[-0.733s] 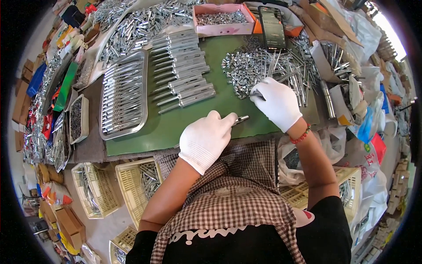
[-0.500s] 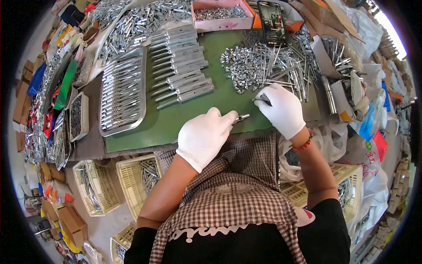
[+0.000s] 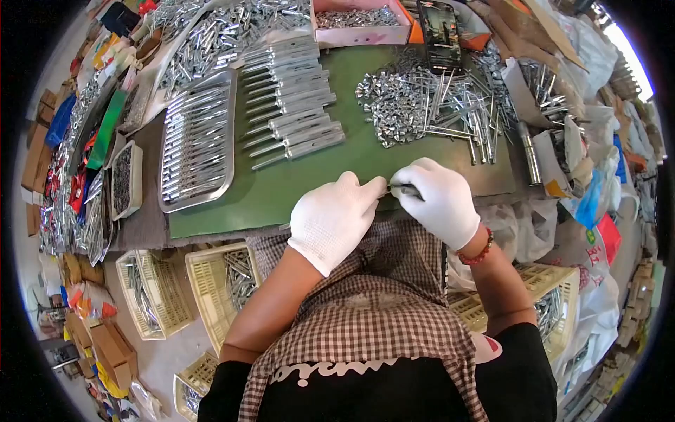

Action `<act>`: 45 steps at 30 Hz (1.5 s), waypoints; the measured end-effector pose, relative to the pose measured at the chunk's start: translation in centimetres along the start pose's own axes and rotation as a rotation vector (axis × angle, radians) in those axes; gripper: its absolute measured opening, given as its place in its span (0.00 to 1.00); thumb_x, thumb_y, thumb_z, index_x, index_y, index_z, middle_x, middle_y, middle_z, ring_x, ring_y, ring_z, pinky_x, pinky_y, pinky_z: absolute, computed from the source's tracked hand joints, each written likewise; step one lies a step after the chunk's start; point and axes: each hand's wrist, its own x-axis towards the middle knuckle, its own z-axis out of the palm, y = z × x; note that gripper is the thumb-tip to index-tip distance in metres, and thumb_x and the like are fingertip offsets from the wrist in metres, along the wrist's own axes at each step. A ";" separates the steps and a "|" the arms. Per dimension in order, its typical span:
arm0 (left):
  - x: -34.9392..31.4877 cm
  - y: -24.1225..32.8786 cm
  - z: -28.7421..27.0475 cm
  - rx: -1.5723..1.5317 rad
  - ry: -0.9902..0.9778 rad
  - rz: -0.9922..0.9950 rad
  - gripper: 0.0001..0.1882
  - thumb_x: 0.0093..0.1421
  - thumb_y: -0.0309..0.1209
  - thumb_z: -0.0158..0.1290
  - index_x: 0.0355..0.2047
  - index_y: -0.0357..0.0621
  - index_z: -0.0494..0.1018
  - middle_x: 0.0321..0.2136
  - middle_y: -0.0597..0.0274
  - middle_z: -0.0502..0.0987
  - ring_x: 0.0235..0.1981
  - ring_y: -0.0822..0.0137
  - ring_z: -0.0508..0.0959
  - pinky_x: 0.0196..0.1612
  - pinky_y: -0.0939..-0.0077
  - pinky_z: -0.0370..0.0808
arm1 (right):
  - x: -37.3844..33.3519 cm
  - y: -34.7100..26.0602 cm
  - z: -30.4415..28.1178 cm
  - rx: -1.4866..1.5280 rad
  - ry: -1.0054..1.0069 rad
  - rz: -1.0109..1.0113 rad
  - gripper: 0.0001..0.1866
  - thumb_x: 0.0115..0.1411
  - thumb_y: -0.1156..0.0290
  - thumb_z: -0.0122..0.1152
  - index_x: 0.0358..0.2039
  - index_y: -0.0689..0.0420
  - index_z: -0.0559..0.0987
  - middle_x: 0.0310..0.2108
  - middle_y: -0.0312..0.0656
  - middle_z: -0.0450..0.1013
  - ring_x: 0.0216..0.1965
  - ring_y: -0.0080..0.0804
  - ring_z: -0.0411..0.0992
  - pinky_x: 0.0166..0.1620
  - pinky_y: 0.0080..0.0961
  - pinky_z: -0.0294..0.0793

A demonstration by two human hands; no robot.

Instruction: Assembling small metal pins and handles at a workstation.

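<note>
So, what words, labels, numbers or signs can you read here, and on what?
Black shirt: white lettering, cut off by the checked apron; no whole word to quote.
Plastic bag at right: red printing, too small and blurred.
Phone: lit screen, any text too small.
I can't read any other label or number.

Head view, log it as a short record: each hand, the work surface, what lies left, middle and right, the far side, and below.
Left hand: white-gloved hand, closed around a metal piece, mostly hidden
Right hand: white-gloved hand, fingertips beside the left's; anything pinched is too small to tell
Surface: green mat
Left: silver tray of metal rods
Middle: rows of metal tool-like parts
Right: small fittings, long pins
Far side: pink box, phone
Below: cream crates
</note>
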 end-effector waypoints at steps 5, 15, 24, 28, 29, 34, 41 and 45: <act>-0.1 -0.2 0.5 -0.004 0.074 0.055 0.10 0.63 0.34 0.51 0.44 0.58 0.76 0.27 0.58 0.75 0.24 0.55 0.79 0.25 0.61 0.77 | -0.2 -0.2 0.6 -0.134 0.039 -0.014 0.05 0.54 0.72 0.68 0.33 0.52 0.82 0.30 0.41 0.76 0.30 0.42 0.76 0.34 0.33 0.75; -0.4 0.1 0.9 0.106 0.113 0.098 0.19 0.60 0.40 0.59 0.52 0.60 0.76 0.28 0.61 0.73 0.25 0.58 0.79 0.26 0.64 0.76 | 0.6 -0.2 0.0 -0.109 -0.074 0.089 0.07 0.56 0.67 0.65 0.29 0.56 0.77 0.27 0.45 0.73 0.32 0.48 0.75 0.35 0.41 0.73; -0.1 -0.2 1.2 0.082 0.058 0.111 0.17 0.62 0.39 0.57 0.52 0.59 0.76 0.28 0.60 0.73 0.25 0.57 0.79 0.26 0.62 0.76 | 2.1 0.3 -1.0 -0.222 -0.226 -0.090 0.09 0.59 0.63 0.60 0.30 0.55 0.77 0.28 0.46 0.73 0.33 0.50 0.74 0.36 0.43 0.73; -0.2 -0.5 1.2 0.075 0.089 0.121 0.16 0.63 0.38 0.55 0.52 0.58 0.76 0.27 0.59 0.73 0.25 0.57 0.79 0.25 0.61 0.76 | 1.4 -1.0 -1.2 -0.351 -0.178 0.019 0.09 0.57 0.62 0.63 0.30 0.54 0.78 0.29 0.45 0.75 0.33 0.49 0.76 0.36 0.43 0.74; -0.2 -0.5 1.1 0.080 0.083 0.120 0.16 0.64 0.38 0.55 0.51 0.58 0.76 0.26 0.59 0.72 0.24 0.57 0.78 0.25 0.62 0.75 | 1.6 -1.4 -1.7 -0.279 -0.158 0.072 0.09 0.57 0.62 0.64 0.31 0.54 0.78 0.29 0.45 0.75 0.33 0.48 0.76 0.36 0.41 0.74; 0.0 -0.7 1.2 0.129 0.074 0.143 0.15 0.64 0.38 0.54 0.52 0.60 0.76 0.23 0.60 0.70 0.21 0.58 0.77 0.22 0.62 0.74 | 2.5 -0.3 -0.3 1.122 0.123 0.386 0.22 0.69 0.53 0.54 0.27 0.60 0.74 0.20 0.33 0.65 0.17 0.21 0.58 0.21 0.18 0.56; 0.2 0.0 0.5 0.074 0.016 0.134 0.12 0.62 0.32 0.50 0.46 0.53 0.75 0.25 0.57 0.73 0.23 0.56 0.80 0.26 0.61 0.78 | 3.4 -0.8 3.8 1.599 0.346 0.216 0.30 0.72 0.50 0.40 0.17 0.57 0.65 0.14 0.33 0.53 0.14 0.24 0.49 0.19 0.25 0.47; 0.3 -0.4 0.6 0.087 0.012 0.144 0.09 0.65 0.38 0.53 0.43 0.54 0.75 0.25 0.60 0.73 0.23 0.58 0.78 0.25 0.62 0.75 | 3.0 -0.5 4.9 1.372 0.330 0.257 0.33 0.71 0.48 0.38 0.13 0.57 0.62 0.14 0.33 0.52 0.16 0.24 0.49 0.21 0.26 0.45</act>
